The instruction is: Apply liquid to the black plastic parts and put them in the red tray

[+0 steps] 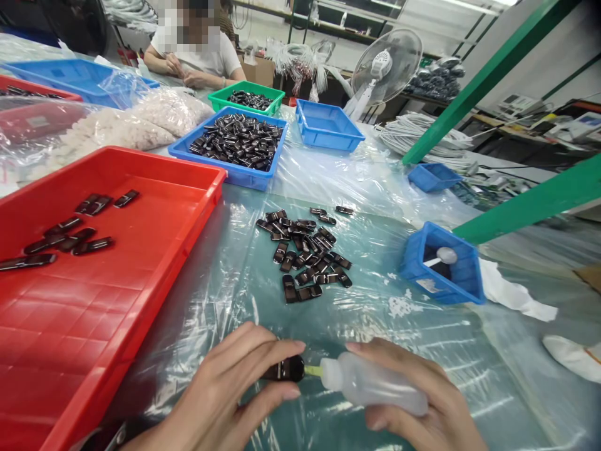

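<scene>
My left hand (235, 382) pinches a small glossy black plastic part (292, 368) between thumb and fingers. My right hand (413, 388) is wrapped round a translucent white squeeze bottle (361, 376), lying nearly level. The bottle's thin yellowish tip points left and meets the end of the black part, or comes very close; I cannot tell if it touches. Beyond both hands, a loose pile of similar black parts (310, 247) lies on the plastic-covered table (225, 300).
At left stands a large red tray (117, 300) with several black parts. Farther back are a blue bin (244, 178) full of black parts, a green bin (275, 106) and a blue tray (328, 141). A small blue box (441, 288) sits right, beside green posts (530, 200). A person (201, 62) sits opposite.
</scene>
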Demonstrator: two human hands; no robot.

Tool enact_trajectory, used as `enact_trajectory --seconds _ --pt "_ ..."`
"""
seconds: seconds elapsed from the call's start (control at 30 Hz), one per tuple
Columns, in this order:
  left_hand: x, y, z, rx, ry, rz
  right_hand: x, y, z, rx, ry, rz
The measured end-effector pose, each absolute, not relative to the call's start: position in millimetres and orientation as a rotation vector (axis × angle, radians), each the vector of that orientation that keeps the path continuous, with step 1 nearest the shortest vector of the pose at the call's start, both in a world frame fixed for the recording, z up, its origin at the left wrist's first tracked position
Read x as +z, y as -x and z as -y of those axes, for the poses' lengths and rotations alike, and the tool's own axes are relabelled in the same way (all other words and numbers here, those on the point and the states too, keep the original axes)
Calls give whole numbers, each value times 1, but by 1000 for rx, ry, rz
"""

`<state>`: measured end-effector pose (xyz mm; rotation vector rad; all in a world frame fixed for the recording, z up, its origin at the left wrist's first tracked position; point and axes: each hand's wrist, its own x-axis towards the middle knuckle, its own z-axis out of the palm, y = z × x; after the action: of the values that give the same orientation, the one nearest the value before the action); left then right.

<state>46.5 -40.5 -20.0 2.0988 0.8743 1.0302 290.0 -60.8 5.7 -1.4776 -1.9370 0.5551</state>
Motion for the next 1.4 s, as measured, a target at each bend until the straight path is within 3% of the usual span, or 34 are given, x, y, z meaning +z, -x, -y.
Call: enact_trajectory --seconds 0.2,0.4,0.6,0.7,0.93,1.1,1.23,1.4 --pt "-19 -46 40 1030 -2110 -877 3 -288 63 546 1484 1920" --pt "-17 -45 41 982 -2116 -885 5 -299 63 773 1392 1872" --pt "-11 -41 41 1046 -1945 -1210 3 -309 58 886 1426 1714" --pt "-14 -43 40 1041 -1747 -1438 -5 -312 54 844 1485 1654" --pt "-25 -51 36 1065 -1631 -1371 -24 -302 42 495 1604 1604" --pt "-10 -50 42 1004 -1548 -1434 -24 -291 57 142 1411 1642" --pt "-10 -50 42 1055 -1548 -1376 -24 -260 63 242 1237 2218" --pt "-14 -51 43 1067 -1639 -1272 -29 -227 47 301 1228 2350"
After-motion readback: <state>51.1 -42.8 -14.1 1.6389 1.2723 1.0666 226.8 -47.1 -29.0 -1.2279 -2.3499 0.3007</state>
